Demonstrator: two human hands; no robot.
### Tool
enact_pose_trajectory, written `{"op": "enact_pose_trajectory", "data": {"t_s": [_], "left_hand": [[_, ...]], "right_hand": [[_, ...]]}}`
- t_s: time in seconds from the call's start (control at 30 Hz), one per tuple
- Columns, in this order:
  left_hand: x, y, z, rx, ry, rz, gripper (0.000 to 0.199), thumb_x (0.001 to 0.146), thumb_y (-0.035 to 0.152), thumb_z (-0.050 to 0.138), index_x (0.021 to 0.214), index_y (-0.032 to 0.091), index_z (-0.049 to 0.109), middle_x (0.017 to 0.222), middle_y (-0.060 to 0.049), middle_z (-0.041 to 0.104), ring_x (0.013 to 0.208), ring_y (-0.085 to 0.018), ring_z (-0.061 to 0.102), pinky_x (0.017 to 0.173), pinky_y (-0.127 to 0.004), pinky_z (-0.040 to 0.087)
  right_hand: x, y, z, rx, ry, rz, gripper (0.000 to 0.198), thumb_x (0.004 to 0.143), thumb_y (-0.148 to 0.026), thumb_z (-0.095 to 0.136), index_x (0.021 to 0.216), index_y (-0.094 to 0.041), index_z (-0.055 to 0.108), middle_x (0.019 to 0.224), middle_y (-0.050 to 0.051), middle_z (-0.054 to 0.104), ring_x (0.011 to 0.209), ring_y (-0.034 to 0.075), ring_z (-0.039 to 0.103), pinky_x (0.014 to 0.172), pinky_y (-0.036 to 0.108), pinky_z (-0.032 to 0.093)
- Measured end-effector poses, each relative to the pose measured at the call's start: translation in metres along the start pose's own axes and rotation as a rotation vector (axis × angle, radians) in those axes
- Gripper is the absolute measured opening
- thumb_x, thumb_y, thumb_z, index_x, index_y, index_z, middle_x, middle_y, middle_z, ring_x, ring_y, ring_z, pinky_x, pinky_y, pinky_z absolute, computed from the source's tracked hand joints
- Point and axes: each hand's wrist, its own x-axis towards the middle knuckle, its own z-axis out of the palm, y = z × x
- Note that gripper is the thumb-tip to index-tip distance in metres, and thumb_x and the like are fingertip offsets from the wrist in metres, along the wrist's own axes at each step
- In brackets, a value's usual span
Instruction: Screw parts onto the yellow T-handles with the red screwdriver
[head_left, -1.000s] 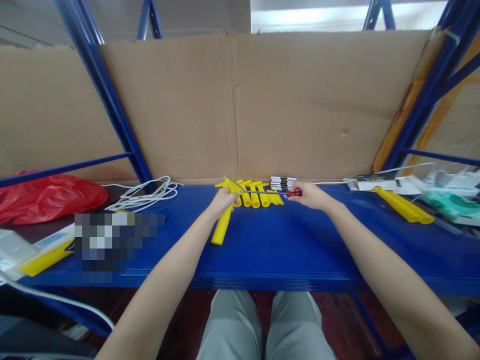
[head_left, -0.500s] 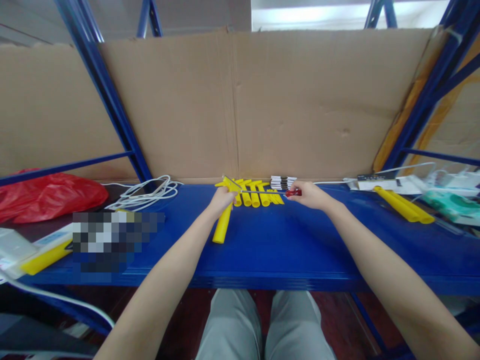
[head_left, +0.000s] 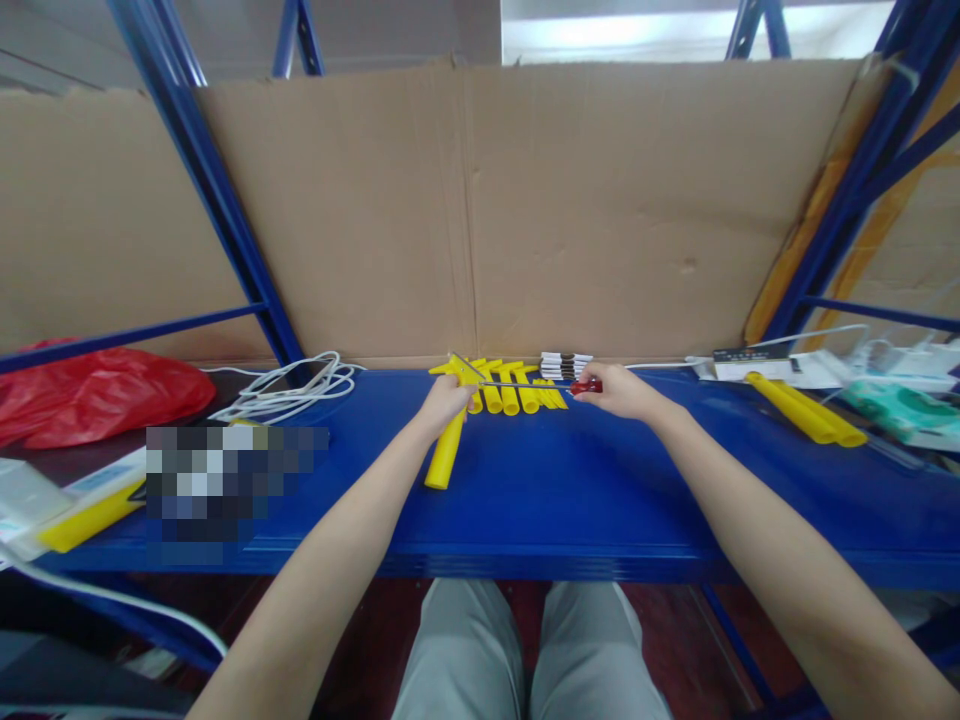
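My left hand (head_left: 444, 402) is closed on a yellow T-shaped plastic piece (head_left: 448, 455), whose round tube points down toward me over the blue shelf. A thin metal strip or rod shows at its top end. In my right hand (head_left: 624, 391) is a screwdriver (head_left: 586, 386) with a dark red handle. Its long shaft lies level and reaches left to the head of the yellow piece; the exact contact at the tip is too small to make out. Several similar yellow pieces (head_left: 511, 398) lie in a row just behind, beside small flat yellow parts (head_left: 553, 396).
A white-and-black bundle (head_left: 566, 364) sits by the cardboard backing (head_left: 600, 220). Two yellow tubes (head_left: 806, 412) and a green-and-white packet (head_left: 904, 412) lie at right. Coiled white cable (head_left: 300, 388), a red plastic bag (head_left: 105, 385) and another yellow tube (head_left: 94, 518) are at left.
Hardly anything differs. Both hands keep their grip and place, and the screwdriver stays against the head of the yellow piece.
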Motion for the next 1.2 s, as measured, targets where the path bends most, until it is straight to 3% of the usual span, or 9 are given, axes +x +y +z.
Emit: {"op": "enact_pose_trajectory", "data": {"t_s": [0.27, 0.67, 1.0, 1.2], "left_hand": [[-0.002, 0.002, 0.0, 0.079, 0.022, 0.018, 0.017, 0.076, 0.013, 0.05, 0.059, 0.015, 0.051, 0.047, 0.002, 0.053, 0.037, -0.009, 0.047, 0.041, -0.02, 0.037], [-0.004, 0.005, -0.003, 0.288, 0.082, 0.049, 0.019, 0.076, 0.016, 0.053, 0.058, 0.016, 0.054, 0.065, -0.007, 0.067, 0.067, -0.017, 0.065, 0.053, -0.02, 0.043], [-0.004, 0.007, -0.003, 0.258, 0.098, 0.113, 0.015, 0.075, 0.013, 0.052, 0.061, 0.014, 0.058, 0.06, -0.005, 0.064, 0.061, -0.015, 0.062, 0.051, -0.02, 0.041], [-0.003, 0.006, -0.005, 0.277, 0.117, 0.126, 0.014, 0.076, 0.014, 0.051, 0.066, 0.013, 0.062, 0.063, -0.006, 0.066, 0.063, -0.017, 0.063, 0.053, -0.021, 0.042]], "right_hand": [[-0.001, -0.005, -0.003, -0.056, -0.011, -0.006, 0.005, 0.077, -0.022, 0.06, 0.078, -0.018, 0.057, 0.083, 0.006, 0.068, 0.073, 0.017, 0.061, 0.065, 0.025, 0.04], [-0.004, -0.029, -0.007, -0.3, -0.001, 0.022, 0.005, 0.079, -0.02, 0.055, 0.084, -0.02, 0.056, 0.084, 0.007, 0.067, 0.072, 0.018, 0.059, 0.06, 0.025, 0.033], [-0.008, -0.036, -0.01, -0.412, -0.068, 0.067, 0.021, 0.083, -0.02, 0.05, 0.1, -0.017, 0.061, 0.096, 0.011, 0.07, 0.084, 0.022, 0.064, 0.066, 0.027, 0.038], [-0.006, -0.037, -0.007, -0.35, -0.148, 0.025, 0.027, 0.092, -0.029, 0.041, 0.094, -0.015, 0.064, 0.099, 0.013, 0.07, 0.088, 0.023, 0.065, 0.072, 0.028, 0.043]]}}
